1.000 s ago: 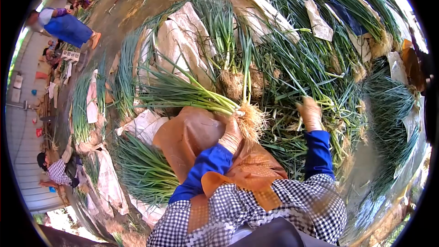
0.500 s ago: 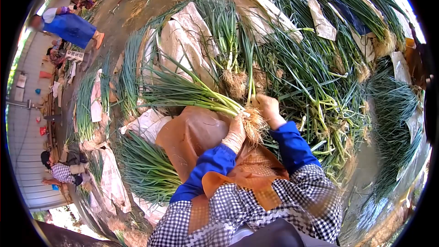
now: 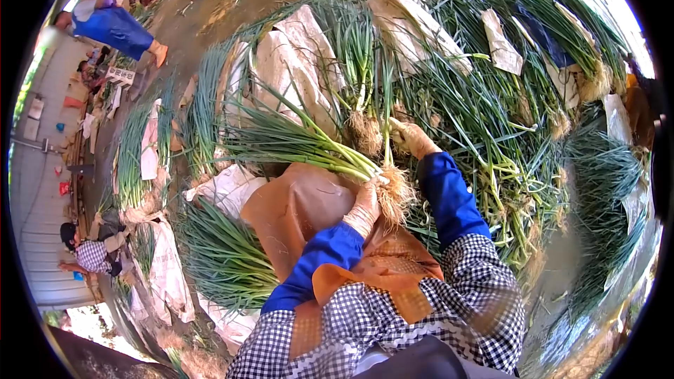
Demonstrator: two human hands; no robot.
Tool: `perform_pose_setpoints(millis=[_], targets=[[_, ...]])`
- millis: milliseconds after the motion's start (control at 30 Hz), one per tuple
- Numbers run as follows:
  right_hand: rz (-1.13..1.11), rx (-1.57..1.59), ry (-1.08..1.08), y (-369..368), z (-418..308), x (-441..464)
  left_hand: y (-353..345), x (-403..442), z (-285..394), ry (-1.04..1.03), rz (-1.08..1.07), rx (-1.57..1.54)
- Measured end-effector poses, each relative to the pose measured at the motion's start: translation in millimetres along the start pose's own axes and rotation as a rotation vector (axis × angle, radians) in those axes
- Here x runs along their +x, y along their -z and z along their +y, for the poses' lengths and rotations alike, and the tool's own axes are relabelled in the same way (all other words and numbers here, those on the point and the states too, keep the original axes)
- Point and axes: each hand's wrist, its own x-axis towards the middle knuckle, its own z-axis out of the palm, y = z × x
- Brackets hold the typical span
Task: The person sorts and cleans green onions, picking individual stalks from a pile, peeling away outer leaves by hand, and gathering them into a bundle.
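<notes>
My left hand [image 3: 362, 209] is closed around the white root ends of a bunch of green onions [image 3: 330, 149]. Its leaves fan out to the upper left, and its pale roots [image 3: 395, 193] hang just right of my fingers. My right hand [image 3: 414, 139] pinches the stem of a single upright green onion [image 3: 387, 142] beside the bunch. Part of that stem is hidden by my fingers. Behind my right hand stands another rooted clump of green onions [image 3: 362, 91]. A brown apron [image 3: 298, 200] covers my lap beneath the bunch.
A large heap of green onions [image 3: 484, 126] spreads to the right. Another pile [image 3: 228, 256] lies at my left knee. Pale sacks [image 3: 295, 63] lie among the onions ahead. One person in a blue apron [image 3: 116, 36] stands far left; another in a checked top [image 3: 93, 256] is below.
My right hand has moved up along the single onion's stem, slightly away from the bunch. My left hand keeps hold of the bunch. The person in the blue apron has shifted slightly.
</notes>
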Motion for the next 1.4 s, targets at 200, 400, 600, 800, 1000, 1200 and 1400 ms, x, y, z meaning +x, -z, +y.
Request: perform_pose_setpoints(millis=[200, 400, 600, 800, 1000, 1200, 1400], targets=[[0.078, 0.403, -0.204, -34, -20, -2, 1, -2, 3, 0.118, -0.069, -0.018], [0.382, 1.327, -0.701, -60, -15, -16, 9, 7, -3, 0.067, -0.023, -0.018], [-0.19, -0.126, -0.174, 15, -104, -94, 19, 17, -9, 0.001, 0.043, -0.045], [-0.42, -1.265, -1.128, 111, -121, -164, 11, 19, -7, -0.033, 0.042, -0.018], [0.159, 0.09, -0.546, 26, -113, -68, 21, 22, -6, -0.009, 0.019, -0.01], [0.01, -0.302, 0.048, -12, -129, -4, -11, -32, 37, 0.144, -0.245, 0.084], [0.202, -0.186, -0.585, 0, -23, 31, -51, -102, 140, -0.143, -0.461, 0.08]])
